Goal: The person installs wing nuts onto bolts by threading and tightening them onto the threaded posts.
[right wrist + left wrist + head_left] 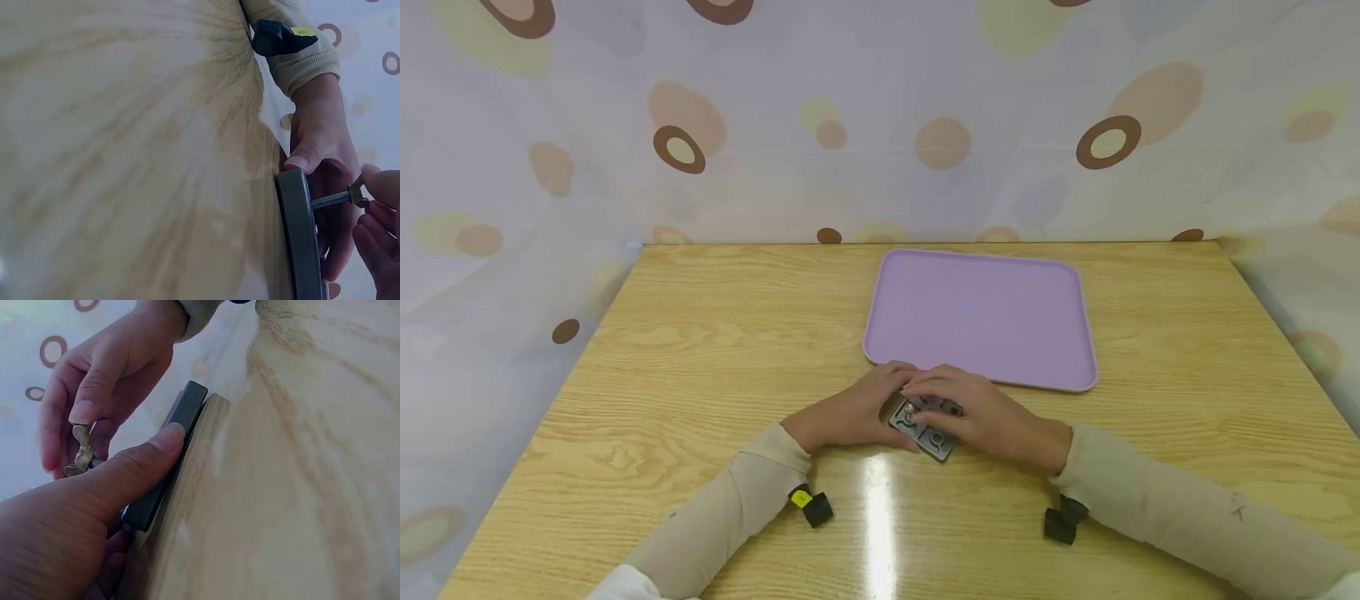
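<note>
A dark grey metal plate (937, 443) with round holes and curved grooves lies low at the table, in front of the tray. My left hand (853, 414) grips its edge, thumb along the near side and fingers around the far side. From the plate's face rises a threaded bolt (330, 200) topped by a brass-coloured wing nut (82, 450). My right hand (992, 419) pinches the wing nut between thumb and fingers, as both wrist views show. In the head view the right fingers partly cover the plate and the wing nut.
A purple tray (981, 317) sits just beyond the hands on the wood-grain table (715, 333). Patterned cloth (880, 125) hangs behind the table and along both sides. Each sleeved wrist carries a small black camera (818, 509) on a strap.
</note>
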The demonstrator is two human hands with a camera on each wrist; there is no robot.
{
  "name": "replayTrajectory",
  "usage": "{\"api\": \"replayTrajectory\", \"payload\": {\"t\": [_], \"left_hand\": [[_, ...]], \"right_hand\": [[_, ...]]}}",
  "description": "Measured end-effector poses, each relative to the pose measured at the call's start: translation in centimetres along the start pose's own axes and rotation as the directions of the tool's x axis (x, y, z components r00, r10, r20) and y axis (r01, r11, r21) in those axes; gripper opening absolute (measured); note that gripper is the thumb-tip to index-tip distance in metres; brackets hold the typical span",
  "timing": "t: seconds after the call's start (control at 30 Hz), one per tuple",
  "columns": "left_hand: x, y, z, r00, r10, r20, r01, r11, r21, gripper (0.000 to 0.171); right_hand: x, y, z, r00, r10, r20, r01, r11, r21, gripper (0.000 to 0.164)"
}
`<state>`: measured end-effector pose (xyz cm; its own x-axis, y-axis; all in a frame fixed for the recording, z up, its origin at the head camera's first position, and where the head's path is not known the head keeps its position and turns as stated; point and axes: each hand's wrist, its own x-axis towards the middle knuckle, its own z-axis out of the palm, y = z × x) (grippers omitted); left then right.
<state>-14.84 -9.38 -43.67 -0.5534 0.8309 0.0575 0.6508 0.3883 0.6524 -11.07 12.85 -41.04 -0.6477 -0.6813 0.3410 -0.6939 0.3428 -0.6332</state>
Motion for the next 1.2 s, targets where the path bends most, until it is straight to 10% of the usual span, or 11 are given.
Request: {"api": "replayTrajectory", "payload": {"t": [1.2], "left_hand": [[0.17,-0.17,0.1,0.997,0.066,-0.044,-0.066,0.998,0.0,0.085]], "right_hand": [[-0.7,0.55,-0.62,0.998,0.055,-0.02,-0.055,0.998,-0.009,0.02]]}}
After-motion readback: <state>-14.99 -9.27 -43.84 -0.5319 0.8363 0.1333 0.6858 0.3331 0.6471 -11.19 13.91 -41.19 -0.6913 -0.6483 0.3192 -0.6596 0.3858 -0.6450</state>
